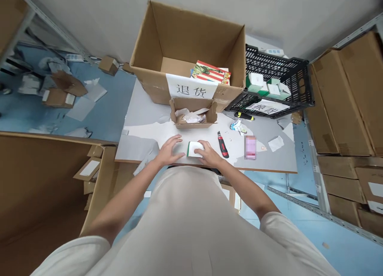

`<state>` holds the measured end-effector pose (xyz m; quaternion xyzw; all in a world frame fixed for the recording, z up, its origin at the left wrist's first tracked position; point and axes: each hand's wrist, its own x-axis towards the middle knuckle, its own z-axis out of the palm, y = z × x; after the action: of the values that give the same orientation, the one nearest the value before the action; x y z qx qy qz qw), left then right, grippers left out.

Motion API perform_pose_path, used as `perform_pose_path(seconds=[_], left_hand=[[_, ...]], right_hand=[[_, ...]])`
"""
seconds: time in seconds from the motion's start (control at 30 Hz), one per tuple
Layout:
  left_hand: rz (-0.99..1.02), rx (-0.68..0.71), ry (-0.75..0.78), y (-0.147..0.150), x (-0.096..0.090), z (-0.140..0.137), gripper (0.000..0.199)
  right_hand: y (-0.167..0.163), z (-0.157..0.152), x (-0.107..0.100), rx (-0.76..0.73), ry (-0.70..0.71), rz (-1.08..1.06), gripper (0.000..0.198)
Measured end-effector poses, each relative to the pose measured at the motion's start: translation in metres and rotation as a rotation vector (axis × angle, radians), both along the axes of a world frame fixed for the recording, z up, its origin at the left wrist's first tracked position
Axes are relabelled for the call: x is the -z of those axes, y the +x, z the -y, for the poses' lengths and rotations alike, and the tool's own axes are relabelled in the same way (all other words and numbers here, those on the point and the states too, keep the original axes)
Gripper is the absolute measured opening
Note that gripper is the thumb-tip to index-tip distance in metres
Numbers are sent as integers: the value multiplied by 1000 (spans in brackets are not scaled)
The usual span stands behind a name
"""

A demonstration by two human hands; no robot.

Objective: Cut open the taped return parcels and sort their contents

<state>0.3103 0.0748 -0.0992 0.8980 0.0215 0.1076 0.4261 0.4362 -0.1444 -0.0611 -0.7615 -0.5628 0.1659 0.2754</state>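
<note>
A small white box with a green edge lies on the table near its front edge. My right hand grips it from the right, fingers on its top and side. To the left of the box, my left hand is open with fingers apart, not touching it. Right of my right hand lies a red and black utility knife. Just behind my hands stands an opened small cardboard box with crumpled clear plastic inside.
Behind stands a large open carton holding colourful booklets. A black plastic crate with green-white boxes is at the back right. A yellow-black cutter, crumpled wrapper and pink packet lie on the table's right.
</note>
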Motion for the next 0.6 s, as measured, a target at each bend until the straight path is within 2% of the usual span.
perform_pose_path(seconds=[0.07, 0.17, 0.33, 0.4, 0.5, 0.53, 0.6], left_hand=[[67, -152, 95, 10, -6, -9, 36], [32, -299, 280, 34, -11, -15, 38], [-183, -255, 460, 71, -11, -6, 61], [-206, -283, 480, 79, -10, -3, 62], [-187, -335, 488, 84, -6, -2, 57], [-176, -343, 489, 84, -4, -2, 55], [-150, -355, 494, 83, 1, -2, 51]], right_hand=[[1, 1, -6, 23, 35, 20, 34], [5, 7, -17, 68, 97, 48, 33], [24, 39, -47, 203, 223, 134, 34], [41, 67, -69, 274, 280, 187, 34], [80, 124, -116, 402, 381, 293, 34], [98, 145, -133, 466, 430, 345, 36], [142, 184, -165, 710, 581, 529, 40]])
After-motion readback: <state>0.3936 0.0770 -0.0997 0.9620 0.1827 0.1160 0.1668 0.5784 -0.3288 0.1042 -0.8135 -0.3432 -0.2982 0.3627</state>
